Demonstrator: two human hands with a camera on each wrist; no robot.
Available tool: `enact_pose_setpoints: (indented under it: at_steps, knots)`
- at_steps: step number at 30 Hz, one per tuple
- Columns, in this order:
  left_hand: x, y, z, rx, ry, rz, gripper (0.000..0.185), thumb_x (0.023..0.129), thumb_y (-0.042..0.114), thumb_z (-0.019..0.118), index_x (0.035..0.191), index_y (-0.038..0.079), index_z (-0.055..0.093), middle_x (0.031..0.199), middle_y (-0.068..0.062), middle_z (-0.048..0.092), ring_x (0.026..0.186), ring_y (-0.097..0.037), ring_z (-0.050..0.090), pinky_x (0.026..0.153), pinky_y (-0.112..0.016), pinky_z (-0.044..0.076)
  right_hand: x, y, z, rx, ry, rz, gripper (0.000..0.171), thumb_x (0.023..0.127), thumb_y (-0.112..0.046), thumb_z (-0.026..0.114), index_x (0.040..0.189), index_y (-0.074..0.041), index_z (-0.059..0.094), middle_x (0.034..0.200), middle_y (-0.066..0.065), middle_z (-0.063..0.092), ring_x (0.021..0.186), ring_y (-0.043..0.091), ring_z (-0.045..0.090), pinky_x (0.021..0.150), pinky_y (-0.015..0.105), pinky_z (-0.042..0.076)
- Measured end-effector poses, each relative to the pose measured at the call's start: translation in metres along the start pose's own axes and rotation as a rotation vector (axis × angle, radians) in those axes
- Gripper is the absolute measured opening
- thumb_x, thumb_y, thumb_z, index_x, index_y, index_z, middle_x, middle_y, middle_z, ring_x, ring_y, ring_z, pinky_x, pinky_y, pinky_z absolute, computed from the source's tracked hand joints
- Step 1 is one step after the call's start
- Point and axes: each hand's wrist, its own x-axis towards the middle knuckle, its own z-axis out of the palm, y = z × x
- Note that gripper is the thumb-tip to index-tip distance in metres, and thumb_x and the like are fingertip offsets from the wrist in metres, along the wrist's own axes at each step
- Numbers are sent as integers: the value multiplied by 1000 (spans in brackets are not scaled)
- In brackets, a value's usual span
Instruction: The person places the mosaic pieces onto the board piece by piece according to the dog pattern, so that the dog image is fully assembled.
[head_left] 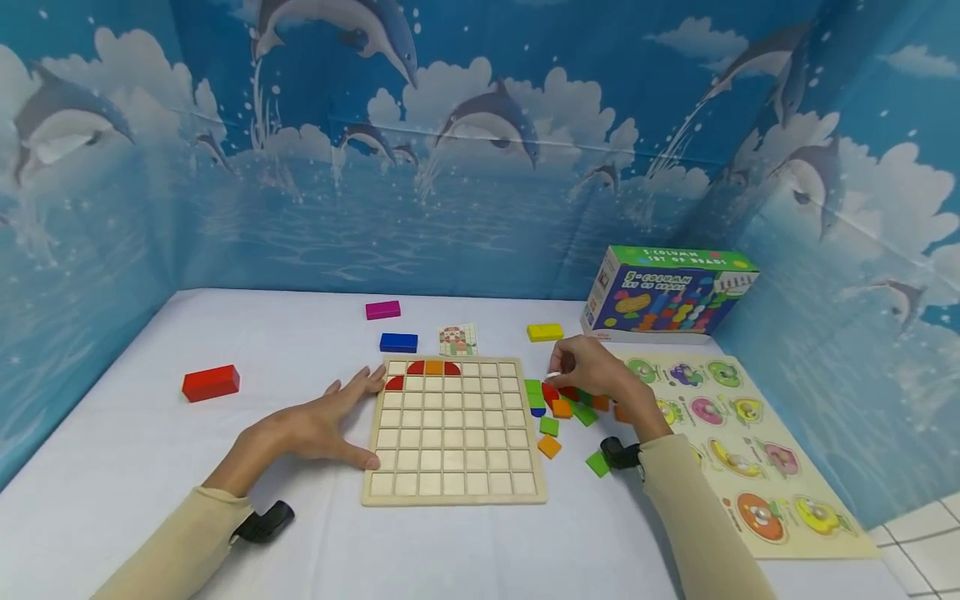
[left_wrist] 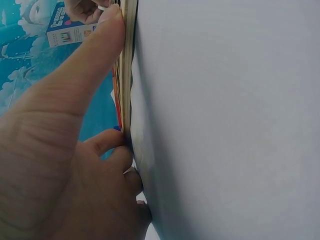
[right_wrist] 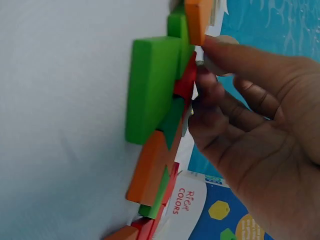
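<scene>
A wooden grid board lies on the white table. Along its top rows sit an orange square and red rounded pieces. My left hand is spread along the board's left side, with the thumb at the near part of the edge and the fingertips by the far corner. To the right of the board, my right hand pinches a small white piece between thumb and fingers. Below that hand are loose green pieces, orange pieces and red pieces.
Behind the board lie a picture card, a blue block, a magenta block and a yellow block. A red block is at left. A bead-set box and a fruit puzzle board occupy the right side.
</scene>
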Motion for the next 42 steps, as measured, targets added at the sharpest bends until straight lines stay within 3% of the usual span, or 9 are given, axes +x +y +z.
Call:
enact_pose_setpoints:
  at_steps: [5, 11, 16, 21, 25, 29, 33, 36, 42]
  knots:
    - [0, 0, 1, 7, 4, 0, 141, 75, 50, 98, 175, 19, 4, 180, -15, 15, 167, -42, -3, 131, -68, 0, -2, -2, -1, 33, 27, -33, 20, 95, -9, 82, 87, -7, 64, 83, 5, 63, 77, 22, 58, 74, 34, 52]
    - [0, 0, 0, 7, 6, 2, 140, 75, 51, 98, 175, 20, 6, 180, -16, 13, 166, -43, -2, 130, -70, 1, 0, -6, 2, 210, 27, -116, 15, 88, -2, 88, 91, -3, 73, 76, 7, 61, 70, 22, 54, 66, 28, 49]
    - [1, 0, 1, 5, 9, 12, 139, 75, 51, 98, 175, 20, 7, 180, -16, 13, 166, -44, -1, 130, -70, 1, 1, -11, 5, 318, -39, -141, 13, 88, 3, 86, 100, 2, 80, 88, 12, 74, 73, 23, 60, 68, 26, 56]
    - [0, 1, 1, 7, 9, 7, 140, 75, 51, 98, 175, 19, 6, 180, -15, 14, 166, -43, -1, 130, -70, 2, 4, -18, 10, 328, -45, -215, 17, 96, 3, 79, 112, 5, 80, 106, 17, 80, 87, 26, 74, 80, 27, 61]
    - [-1, 2, 0, 7, 4, -8, 141, 75, 52, 98, 176, 20, 4, 181, -15, 13, 166, -45, -2, 130, -71, 3, 7, -32, 14, 356, -29, -236, 23, 96, 2, 79, 118, 6, 78, 107, 19, 79, 93, 31, 76, 81, 30, 63]
    - [-1, 2, 0, 9, 2, -20, 141, 75, 53, 98, 176, 22, 4, 181, -16, 11, 165, -47, -1, 129, -73, 4, 13, -52, 23, 415, -65, -223, 23, 97, 1, 78, 119, 8, 77, 101, 19, 79, 81, 36, 73, 69, 34, 64]
    - [-2, 2, -1, 10, -1, -29, 140, 75, 53, 97, 176, 23, 5, 181, -15, 9, 165, -50, -1, 128, -75, 6, 24, -70, 37, 425, -111, -267, 19, 100, 0, 74, 117, 7, 79, 95, 18, 80, 73, 36, 70, 64, 34, 62]
    - [-1, 2, -1, 11, -6, -42, 138, 75, 54, 97, 176, 25, 6, 181, -16, 5, 163, -53, -1, 126, -78, 8, 32, -85, 49, 463, -133, -282, 18, 101, 0, 73, 116, 7, 80, 93, 18, 81, 74, 37, 73, 67, 36, 65]
    - [-1, 1, -1, 11, -17, -54, 138, 76, 56, 96, 176, 25, 6, 181, -17, 3, 163, -55, -1, 124, -80, 8, 46, -115, 72, 611, -130, -180, 12, 96, 1, 79, 106, 8, 81, 93, 21, 80, 77, 34, 80, 75, 46, 68]
